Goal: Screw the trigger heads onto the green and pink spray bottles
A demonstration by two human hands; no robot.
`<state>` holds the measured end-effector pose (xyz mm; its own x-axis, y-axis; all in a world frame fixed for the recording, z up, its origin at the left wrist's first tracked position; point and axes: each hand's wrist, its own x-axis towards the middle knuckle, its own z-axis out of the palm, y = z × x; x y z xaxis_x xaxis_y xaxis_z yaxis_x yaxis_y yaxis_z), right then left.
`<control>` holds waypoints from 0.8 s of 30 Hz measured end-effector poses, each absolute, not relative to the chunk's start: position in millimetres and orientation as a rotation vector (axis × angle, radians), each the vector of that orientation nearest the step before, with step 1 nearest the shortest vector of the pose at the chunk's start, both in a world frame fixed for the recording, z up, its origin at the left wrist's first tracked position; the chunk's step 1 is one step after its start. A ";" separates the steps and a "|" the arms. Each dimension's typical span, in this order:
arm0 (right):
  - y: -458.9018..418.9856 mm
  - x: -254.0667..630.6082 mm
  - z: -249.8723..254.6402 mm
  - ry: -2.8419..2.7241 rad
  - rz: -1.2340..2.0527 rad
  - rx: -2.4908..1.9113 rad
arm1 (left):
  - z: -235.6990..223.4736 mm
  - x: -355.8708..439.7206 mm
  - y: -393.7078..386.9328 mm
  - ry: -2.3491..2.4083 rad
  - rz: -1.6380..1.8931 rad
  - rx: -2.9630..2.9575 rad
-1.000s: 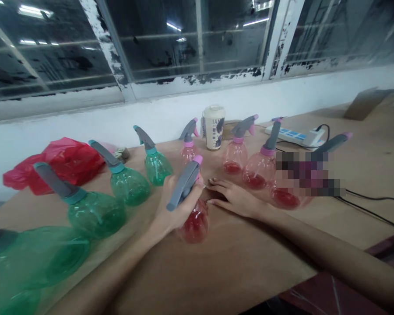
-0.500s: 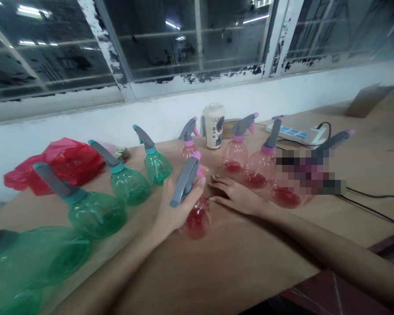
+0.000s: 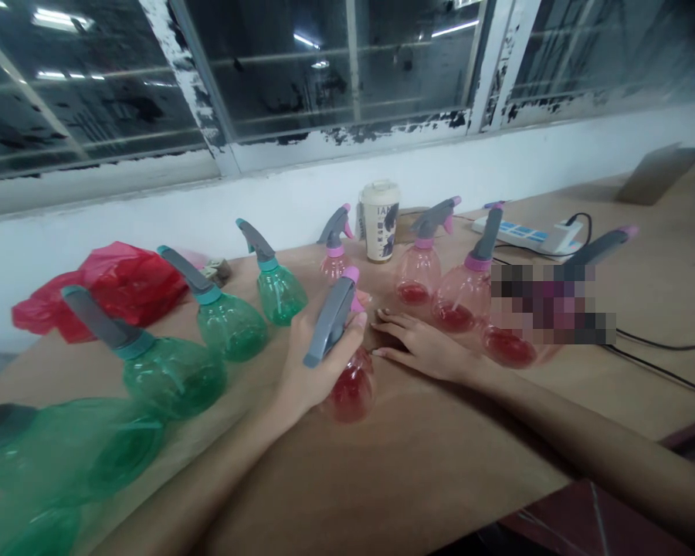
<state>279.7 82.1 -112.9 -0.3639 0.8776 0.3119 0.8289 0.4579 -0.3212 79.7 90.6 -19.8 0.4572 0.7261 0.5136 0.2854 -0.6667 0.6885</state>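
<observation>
1. Translucent pink round plastic spray bottle [image 3: 352, 390]: on brown bench [image 3: 347, 483], my left hand [image 3: 300, 374] gripping its top.
2. My right hand [image 3: 425, 347]: open, just beside.
3. Grey plastic head [image 3: 327, 324] on; what's left, can't tell.

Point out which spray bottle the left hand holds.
The frontmost pink bottle: the left hand wraps it beneath its gray sprayer and holds none of the others.
</observation>
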 end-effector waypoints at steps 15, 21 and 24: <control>82.0 281.7 -114.0 -2.284 0.176 -1.417 | -14.1 82.8 92.2 0.902 1.175 2.244; 83.3 281.9 -112.9 -2.258 0.206 -1.411 | -14.0 82.8 90.9 0.963 1.173 2.206; 82.4 283.4 -109.6 -2.248 0.253 -1.416 | -16.2 82.3 92.3 0.943 1.188 2.157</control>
<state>283.4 82.4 -109.6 -0.3584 0.8879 0.2884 0.8018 0.4509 -0.3921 82.3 92.3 -16.2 0.3798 0.7663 0.5181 0.3308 -0.6356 0.6976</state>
